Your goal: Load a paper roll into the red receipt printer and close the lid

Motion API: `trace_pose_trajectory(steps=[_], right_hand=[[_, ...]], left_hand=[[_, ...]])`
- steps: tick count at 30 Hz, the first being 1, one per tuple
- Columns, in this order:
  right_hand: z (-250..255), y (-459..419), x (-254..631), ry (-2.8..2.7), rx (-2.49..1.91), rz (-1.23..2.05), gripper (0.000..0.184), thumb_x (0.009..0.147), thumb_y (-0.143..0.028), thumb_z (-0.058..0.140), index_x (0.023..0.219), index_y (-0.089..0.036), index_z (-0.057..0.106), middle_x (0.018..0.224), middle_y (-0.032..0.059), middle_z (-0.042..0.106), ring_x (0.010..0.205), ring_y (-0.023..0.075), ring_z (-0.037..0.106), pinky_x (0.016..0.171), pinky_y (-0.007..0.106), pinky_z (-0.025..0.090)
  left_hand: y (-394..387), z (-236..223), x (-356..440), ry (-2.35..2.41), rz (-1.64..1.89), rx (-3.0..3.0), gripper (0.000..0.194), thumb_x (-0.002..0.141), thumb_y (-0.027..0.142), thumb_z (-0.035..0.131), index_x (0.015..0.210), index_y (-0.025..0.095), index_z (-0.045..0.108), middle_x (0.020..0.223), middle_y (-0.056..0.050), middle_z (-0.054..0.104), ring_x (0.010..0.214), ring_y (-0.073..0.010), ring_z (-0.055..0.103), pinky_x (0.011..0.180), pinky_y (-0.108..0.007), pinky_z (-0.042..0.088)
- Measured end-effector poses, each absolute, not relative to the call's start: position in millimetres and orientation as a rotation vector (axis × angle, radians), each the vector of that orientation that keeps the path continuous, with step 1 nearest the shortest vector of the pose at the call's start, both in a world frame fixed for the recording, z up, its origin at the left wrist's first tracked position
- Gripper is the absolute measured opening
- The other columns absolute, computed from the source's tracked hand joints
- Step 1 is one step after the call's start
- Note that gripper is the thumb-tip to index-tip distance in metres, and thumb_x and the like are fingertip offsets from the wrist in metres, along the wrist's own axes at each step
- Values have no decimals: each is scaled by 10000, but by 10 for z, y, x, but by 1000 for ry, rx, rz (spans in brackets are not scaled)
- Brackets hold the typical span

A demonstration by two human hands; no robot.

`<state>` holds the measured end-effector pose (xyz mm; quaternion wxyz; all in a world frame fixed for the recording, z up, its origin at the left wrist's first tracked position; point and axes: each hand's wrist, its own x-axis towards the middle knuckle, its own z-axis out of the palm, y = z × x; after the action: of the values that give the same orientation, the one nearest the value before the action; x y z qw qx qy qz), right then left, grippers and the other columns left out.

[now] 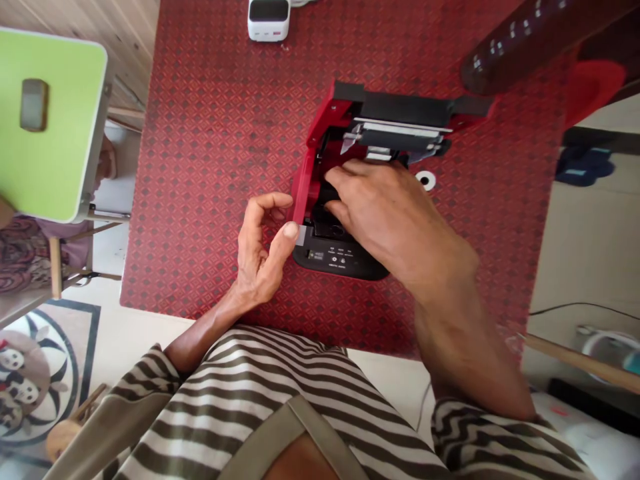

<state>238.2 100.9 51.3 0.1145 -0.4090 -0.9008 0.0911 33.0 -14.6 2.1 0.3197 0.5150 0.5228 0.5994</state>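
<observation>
We count two bare hands at work over one red-and-black device [311, 183], which sits on the red patterned tabletop [215, 133], right of its middle and towards its near edge. Its one hinged cover [405, 110] stands raised on the far side, carrying rollers and a pale bar whose exact number of parts we cannot make out. On the near side we see one black panel [345, 261] with small white markings.

Our right hand [390, 213] reaches down into the device, its fingertips hidden inside, so we cannot tell whether they are clenched on anything. Our left hand [267, 243] is just outside the left wall, thumb and forefinger parted and curved, clasping nothing between them; its thumb tip lies beside one small translucent strip [301, 235] at the device's near left corner. We cannot tell whether that thumb presses on the wall.

Just right of our right hand lies one white ring [432, 181] with a dark centre. At the far edge we find one white box [269, 27] with a dark top, and at the far right one dark brown cylinder [525, 47], glossy and slanting. On the left, one green table [55, 167] bears one phone [34, 105].
</observation>
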Motion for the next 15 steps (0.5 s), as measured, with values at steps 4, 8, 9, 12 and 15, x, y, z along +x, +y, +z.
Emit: trace_pose_trajectory(steps=[4,8,9,12,15], right_hand=[[652,988,2375,-2662,-1256,403,143,1119,-151,696,1129,-264,784,1142,99,860,1052,340,850,1047,498,654],[883,942,2328,-2719,-1371,437,157,1100,-154,726,1184,-252,815,1192,134,883,1126,401,862,1021,518,636],[930,934,2321,-2717,-1392,440,158,1092,-152,733,1174,-254,821,1188,137,889,1128,406,863,1005,516,636],[1015,918,2322,-2676,-1432,463,151,1070,-146,745,1124,-263,824,1145,130,894,1089,402,871,982,518,641],[1032,911,2347,-2639,-1441,486,145,1056,-171,754,1143,-264,823,1070,112,875,994,396,869,929,523,648]], left_hand=[[-159,-11,322,1382,1545,1363,382,1289,718,741,1482,397,815,1330,-42,837,1168,-260,806,1044,-433,713],[-173,-17,310,1337,1531,1370,397,1299,705,732,1515,377,790,1352,-48,820,1186,-262,792,1062,-423,699],[-175,-14,307,1330,1529,1372,399,1299,699,736,1518,370,788,1357,-54,818,1190,-266,788,1065,-425,695],[-175,-5,304,1332,1523,1363,391,1300,678,737,1512,354,794,1346,-66,813,1187,-274,782,1058,-431,688],[-171,1,304,1336,1522,1357,391,1294,676,744,1502,350,803,1331,-66,817,1178,-277,786,1065,-443,683]])
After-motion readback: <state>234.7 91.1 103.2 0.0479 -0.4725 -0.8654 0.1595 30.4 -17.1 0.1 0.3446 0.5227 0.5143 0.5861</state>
